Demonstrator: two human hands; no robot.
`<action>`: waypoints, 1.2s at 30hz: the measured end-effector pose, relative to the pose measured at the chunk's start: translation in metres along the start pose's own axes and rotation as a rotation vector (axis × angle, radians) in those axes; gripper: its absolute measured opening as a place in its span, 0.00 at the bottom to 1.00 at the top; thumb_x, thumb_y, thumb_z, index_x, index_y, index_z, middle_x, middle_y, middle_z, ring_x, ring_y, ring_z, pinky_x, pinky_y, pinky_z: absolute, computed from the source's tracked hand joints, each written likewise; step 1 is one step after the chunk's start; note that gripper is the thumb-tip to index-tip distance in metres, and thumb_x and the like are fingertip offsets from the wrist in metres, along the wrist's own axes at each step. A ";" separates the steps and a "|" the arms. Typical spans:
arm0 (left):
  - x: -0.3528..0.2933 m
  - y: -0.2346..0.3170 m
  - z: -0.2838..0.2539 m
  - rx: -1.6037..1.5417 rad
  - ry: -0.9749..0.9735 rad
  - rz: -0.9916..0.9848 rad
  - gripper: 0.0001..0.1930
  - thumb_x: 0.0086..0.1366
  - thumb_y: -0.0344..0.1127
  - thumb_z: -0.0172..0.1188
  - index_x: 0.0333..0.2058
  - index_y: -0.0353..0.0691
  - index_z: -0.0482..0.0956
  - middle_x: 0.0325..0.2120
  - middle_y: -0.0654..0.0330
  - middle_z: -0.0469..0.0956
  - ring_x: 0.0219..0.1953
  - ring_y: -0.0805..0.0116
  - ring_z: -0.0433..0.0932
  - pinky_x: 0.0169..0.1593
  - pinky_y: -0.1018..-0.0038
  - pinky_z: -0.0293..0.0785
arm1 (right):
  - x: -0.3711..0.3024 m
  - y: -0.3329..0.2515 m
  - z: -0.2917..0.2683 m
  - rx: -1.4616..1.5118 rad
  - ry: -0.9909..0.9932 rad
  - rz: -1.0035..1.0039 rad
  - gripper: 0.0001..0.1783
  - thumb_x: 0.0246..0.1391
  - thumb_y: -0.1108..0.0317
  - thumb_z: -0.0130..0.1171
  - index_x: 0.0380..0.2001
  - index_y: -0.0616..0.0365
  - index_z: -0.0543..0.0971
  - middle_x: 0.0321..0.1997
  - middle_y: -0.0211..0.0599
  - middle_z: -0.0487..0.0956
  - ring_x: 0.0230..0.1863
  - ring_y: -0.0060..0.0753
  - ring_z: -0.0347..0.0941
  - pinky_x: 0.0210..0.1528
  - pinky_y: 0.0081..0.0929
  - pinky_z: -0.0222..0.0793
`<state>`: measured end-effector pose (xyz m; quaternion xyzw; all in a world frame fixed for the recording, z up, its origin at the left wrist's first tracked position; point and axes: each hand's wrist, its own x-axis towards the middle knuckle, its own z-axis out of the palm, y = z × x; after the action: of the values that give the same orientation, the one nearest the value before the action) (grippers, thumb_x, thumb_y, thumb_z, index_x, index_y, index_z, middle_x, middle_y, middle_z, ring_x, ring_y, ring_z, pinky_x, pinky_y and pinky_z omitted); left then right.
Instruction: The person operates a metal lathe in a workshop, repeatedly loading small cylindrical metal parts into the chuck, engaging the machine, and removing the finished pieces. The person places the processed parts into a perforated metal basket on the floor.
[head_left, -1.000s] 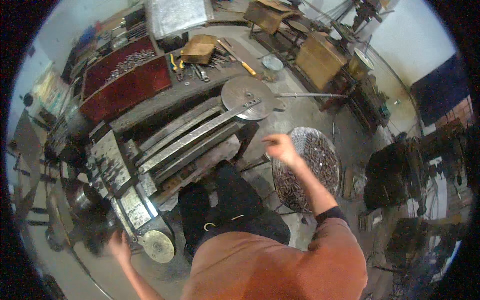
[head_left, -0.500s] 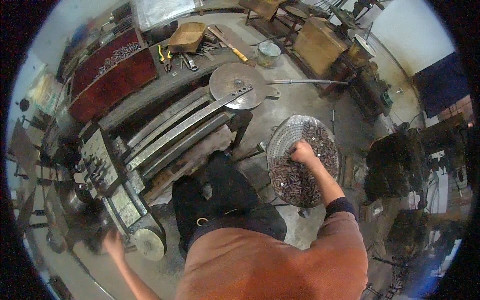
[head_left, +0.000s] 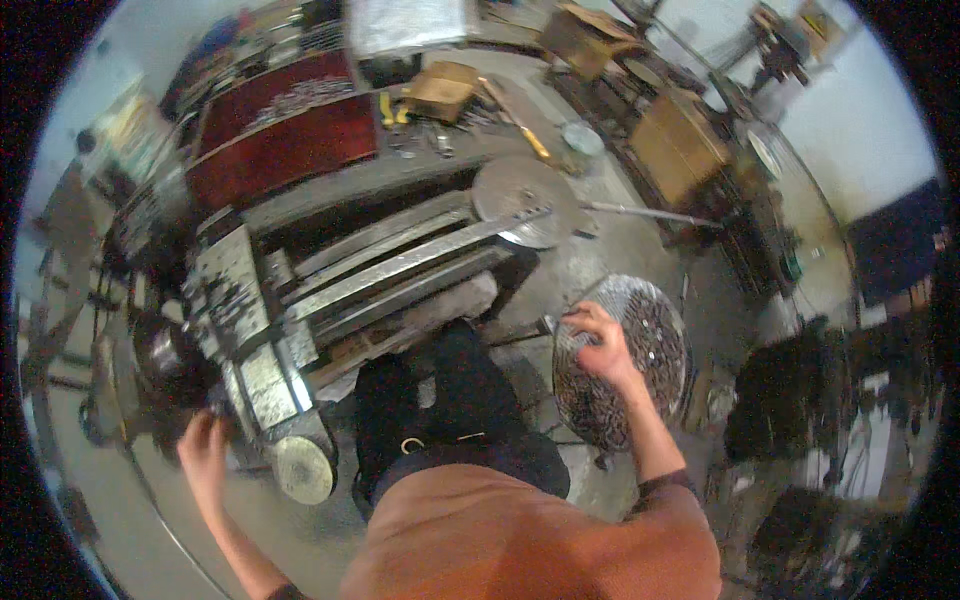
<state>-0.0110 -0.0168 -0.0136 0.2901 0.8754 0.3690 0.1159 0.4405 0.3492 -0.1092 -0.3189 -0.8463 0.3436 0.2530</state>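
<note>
At the right, my right hand is above a round perforated metal basket that holds many small dark metal pieces. Its thumb and fingers are apart, and nothing shows between them. My left hand is at the lower left, beside the near end of a lathe-like machine. Motion blurs its fingers, so whether they close on anything is hidden. Small dark pieces lie on the machine's flat top, and a dark round part sits on its left side.
Long metal rails run from the machine to a round metal disc. Behind stand a red tray of metal pieces, a cardboard box, yellow-handled pliers, a hammer-like tool and a bucket.
The whole view has shifted, with the machine and basket lower in it. My right hand has opened from a closed shape over the basket. My left hand is still beside the machine's near end.
</note>
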 end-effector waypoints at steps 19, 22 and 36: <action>-0.001 0.115 0.088 -0.210 -0.146 0.635 0.17 0.57 0.44 0.55 0.17 0.37 0.75 0.13 0.50 0.72 0.19 0.50 0.74 0.24 0.60 0.68 | 0.106 -0.230 0.114 0.111 -0.349 -0.837 0.23 0.24 0.70 0.57 0.34 0.61 0.79 0.44 0.51 0.73 0.42 0.50 0.72 0.43 0.34 0.70; -0.003 0.102 0.074 -0.253 -0.179 0.634 0.17 0.57 0.43 0.55 0.18 0.36 0.75 0.14 0.48 0.72 0.20 0.48 0.73 0.24 0.60 0.68 | 0.118 -0.252 0.115 0.106 -0.552 -0.896 0.22 0.24 0.71 0.57 0.33 0.61 0.79 0.41 0.49 0.74 0.40 0.48 0.73 0.41 0.34 0.70; -0.048 -0.044 -0.085 0.210 0.158 0.259 0.20 0.55 0.36 0.57 0.46 0.36 0.69 0.29 0.44 0.76 0.33 0.48 0.76 0.36 0.58 0.72 | 0.222 -0.372 0.257 -0.495 -0.599 -1.166 0.17 0.25 0.67 0.58 0.27 0.55 0.82 0.38 0.39 0.78 0.45 0.41 0.69 0.45 0.34 0.67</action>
<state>-0.0264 -0.1196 0.0139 0.3811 0.8707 0.3090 -0.0329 -0.0108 0.1908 0.0501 0.2473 -0.9660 0.0221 0.0718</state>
